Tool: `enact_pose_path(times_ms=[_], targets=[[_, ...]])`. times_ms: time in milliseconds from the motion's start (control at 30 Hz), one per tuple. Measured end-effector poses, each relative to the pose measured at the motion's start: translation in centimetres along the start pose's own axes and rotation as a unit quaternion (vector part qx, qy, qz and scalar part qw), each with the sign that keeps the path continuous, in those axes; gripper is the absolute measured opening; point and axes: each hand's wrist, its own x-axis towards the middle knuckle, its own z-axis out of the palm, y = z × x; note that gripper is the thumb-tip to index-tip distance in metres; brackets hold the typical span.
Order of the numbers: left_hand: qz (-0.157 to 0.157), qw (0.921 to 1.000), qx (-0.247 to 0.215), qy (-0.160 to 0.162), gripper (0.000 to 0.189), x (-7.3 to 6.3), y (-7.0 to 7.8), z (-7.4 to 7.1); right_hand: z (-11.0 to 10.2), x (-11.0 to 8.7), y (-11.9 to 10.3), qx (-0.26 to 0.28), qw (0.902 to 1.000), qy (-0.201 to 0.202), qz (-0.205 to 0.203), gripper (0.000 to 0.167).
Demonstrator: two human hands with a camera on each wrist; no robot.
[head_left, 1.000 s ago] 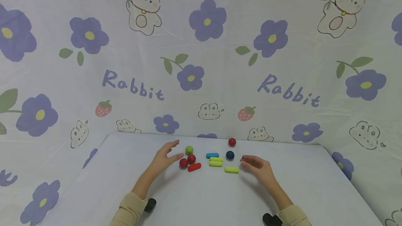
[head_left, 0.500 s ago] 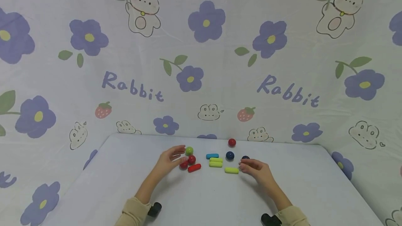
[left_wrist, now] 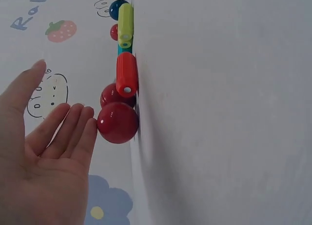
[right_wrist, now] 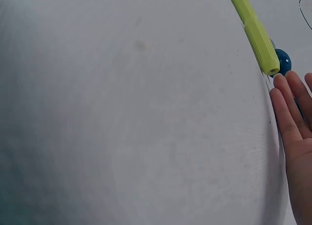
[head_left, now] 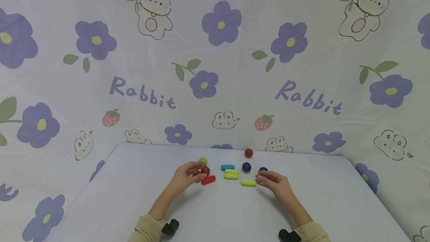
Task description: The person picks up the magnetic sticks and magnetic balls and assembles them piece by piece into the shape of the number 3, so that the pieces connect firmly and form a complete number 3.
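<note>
My left hand (head_left: 186,176), fingers extended and thumb apart, is beside two red balls; in the left wrist view its fingertips are right at the nearer red ball (left_wrist: 118,122). The other red ball (head_left: 205,170) shows past the fingers, and a light green ball (head_left: 203,161) behind them is partly covered. Close by lies a ribbed red cylinder (head_left: 208,180) with a small hole in its end. My right hand (head_left: 276,182) has its fingers loosely extended in front of a dark blue ball (head_left: 263,169), mostly hidden. Left of its fingertips lies a yellow-green cylinder (head_left: 248,183).
Between the hands lie a blue cylinder (head_left: 227,167), two yellow-green cylinders (head_left: 231,176) side by side, and another dark blue ball (head_left: 246,167). A third red ball (head_left: 248,152) sits near the back edge of the white table (head_left: 215,216), before a printed cloth (head_left: 245,59).
My left hand has moved right and slightly nearer, over to the red balls, partly covering them and the green ball. The right hand shifted slightly; a dark blue ball has come into view behind its fingers.
</note>
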Motion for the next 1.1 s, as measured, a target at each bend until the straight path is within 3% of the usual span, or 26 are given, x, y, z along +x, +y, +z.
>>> enact_pose_path(times_ms=[233, 367, 500, 833, 1100], targets=[[0.028, 0.9996, 0.000, 0.010, 0.045, -0.2, 0.3, 0.6, 0.0, -0.1, 0.0, 0.015, 0.9999, 0.003, 0.002, 0.053], [0.039, 0.9992, -0.009, -0.002, 0.044, -0.4, 0.5, 1.0, 0.0, -0.1, 0.1, 0.019, 0.9998, 0.006, 0.004, 0.053], [0.037, 0.9992, -0.010, -0.016, 0.043, -0.5, 0.4, 1.3, 0.0, -0.1, 0.1, 0.023, 0.9997, 0.009, 0.004, 0.053], [0.042, 0.9989, 0.008, -0.019, 0.038, -0.6, 1.2, 1.9, 0.0, 0.2, 0.2, 0.029, 0.9994, 0.016, 0.009, 0.056], [0.052, 0.9976, 0.029, -0.034, 0.041, -0.6, 0.7, 2.3, -0.1, 0.1, 0.4, 0.028, 0.9995, 0.014, 0.006, 0.054]])
